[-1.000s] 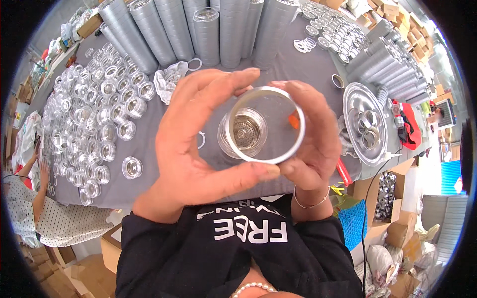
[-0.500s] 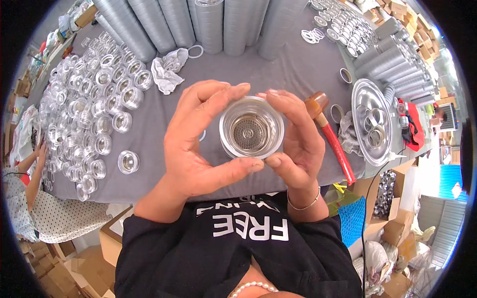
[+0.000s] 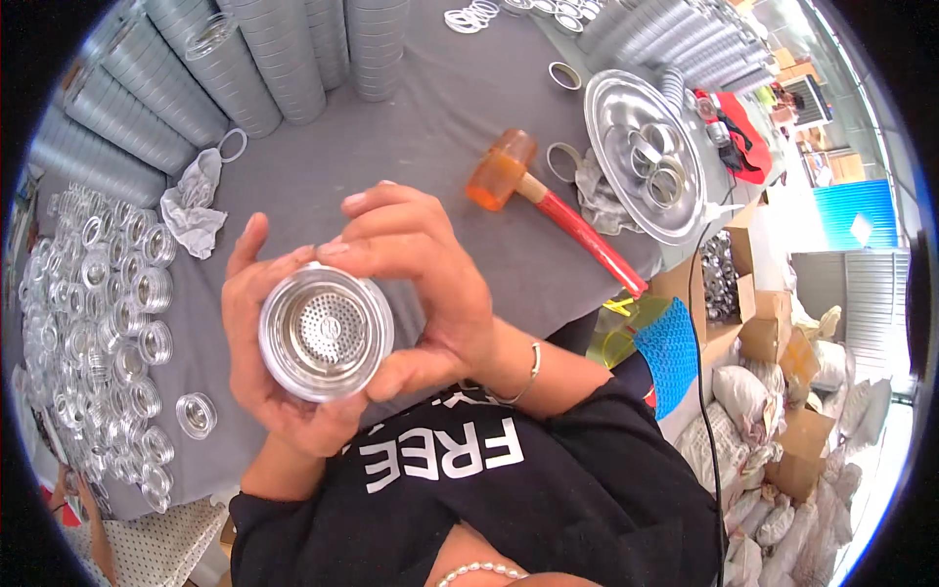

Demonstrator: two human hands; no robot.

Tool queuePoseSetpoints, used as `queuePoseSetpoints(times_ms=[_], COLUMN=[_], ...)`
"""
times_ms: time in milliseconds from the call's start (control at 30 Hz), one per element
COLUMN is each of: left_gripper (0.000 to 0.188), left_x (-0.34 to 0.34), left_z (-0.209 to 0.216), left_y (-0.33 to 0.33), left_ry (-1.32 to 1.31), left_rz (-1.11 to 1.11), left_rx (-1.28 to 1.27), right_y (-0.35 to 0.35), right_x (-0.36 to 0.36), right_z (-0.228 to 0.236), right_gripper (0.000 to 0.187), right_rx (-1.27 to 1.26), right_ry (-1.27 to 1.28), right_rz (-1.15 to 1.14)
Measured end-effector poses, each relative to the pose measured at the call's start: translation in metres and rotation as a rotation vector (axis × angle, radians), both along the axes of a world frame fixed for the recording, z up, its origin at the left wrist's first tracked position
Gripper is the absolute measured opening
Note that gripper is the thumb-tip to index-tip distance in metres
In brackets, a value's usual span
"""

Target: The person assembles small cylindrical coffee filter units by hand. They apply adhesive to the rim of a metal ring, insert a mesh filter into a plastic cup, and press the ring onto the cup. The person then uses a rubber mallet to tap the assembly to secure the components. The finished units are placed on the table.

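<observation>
Clasped at its outer wall between the left hand (image 3: 247, 367) and the right hand (image 3: 445, 293), the clear round cup (image 3: 328, 333) is above the grey table (image 3: 440, 117), seeming light, stiff, maybe slippery, best held by its sides.

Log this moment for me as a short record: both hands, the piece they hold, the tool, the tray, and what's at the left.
Left hand: around the left side of the clear cup
Right hand: fingers at the cup's top edge, thumb at its lower right
Held piece: round, holed metal bottom
Tool: mallet, lying on the table
Tray: silver, holding rings
Left: many small cups
</observation>
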State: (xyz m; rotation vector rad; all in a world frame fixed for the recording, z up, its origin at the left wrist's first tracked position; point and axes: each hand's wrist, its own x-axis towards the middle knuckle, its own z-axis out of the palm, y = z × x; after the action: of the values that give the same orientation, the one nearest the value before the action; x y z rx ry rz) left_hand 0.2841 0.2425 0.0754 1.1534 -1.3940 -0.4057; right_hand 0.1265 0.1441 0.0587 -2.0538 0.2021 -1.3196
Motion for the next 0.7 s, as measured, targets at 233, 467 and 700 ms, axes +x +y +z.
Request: queuePoseSetpoints(times_ms=[233,467,700], left_gripper=[0.115,0.077,0.065], left_x=[0.023,0.12,0.143], left_z=[0.004,-0.031,-0.064], left_y=[0.014,0.109,0.194], left_ry=[0.012,-0.27,-0.298], left_rz=[-0.043,0.803,1.003], left_rx=[0.049,0.128,0.773], right_y=[-0.09,-0.158,-0.134], right_x=[-0.105,-0.14,-0.109], right_z=[0.021,-0.035,0.016], right_gripper=[0.051,0.03,0.06], right_rx=[-0.502,-0.61,-0.379], right_ry=[1.232,1.758,1.355], right_rz=[-0.829,-0.753,-0.925])
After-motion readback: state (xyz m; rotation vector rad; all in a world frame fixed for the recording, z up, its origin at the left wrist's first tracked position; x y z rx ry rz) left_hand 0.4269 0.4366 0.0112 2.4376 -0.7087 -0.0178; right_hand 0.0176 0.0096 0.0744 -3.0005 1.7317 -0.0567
